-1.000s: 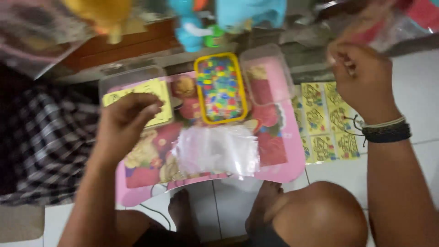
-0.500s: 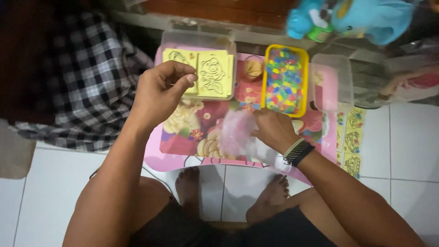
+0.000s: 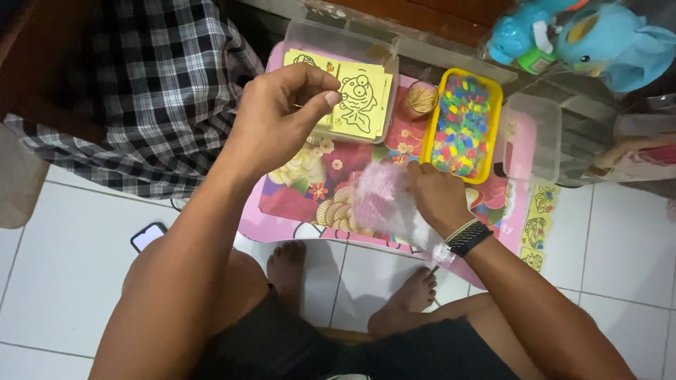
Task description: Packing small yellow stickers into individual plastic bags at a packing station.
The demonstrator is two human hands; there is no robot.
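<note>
Two hands are showing: one left hand (image 3: 282,116) and one right hand (image 3: 436,193). Two clear plastic boxes (image 3: 310,39) are sitting on one pink table (image 3: 282,218), beside one yellow tray (image 3: 497,105). One clear bag (image 3: 380,200) is lying there. One phone (image 3: 146,236) is resting on the floor.

A small table (image 3: 282,211) carries everything. At its far left corner stands a clear box (image 3: 310,35) with cards (image 3: 359,102) in it. A cup (image 3: 421,98) stands right of the box, a bead tray (image 3: 461,127) right of that, and an empty tub (image 3: 539,134) at the right edge. A bag (image 3: 384,200) lies by the near edge.
</note>
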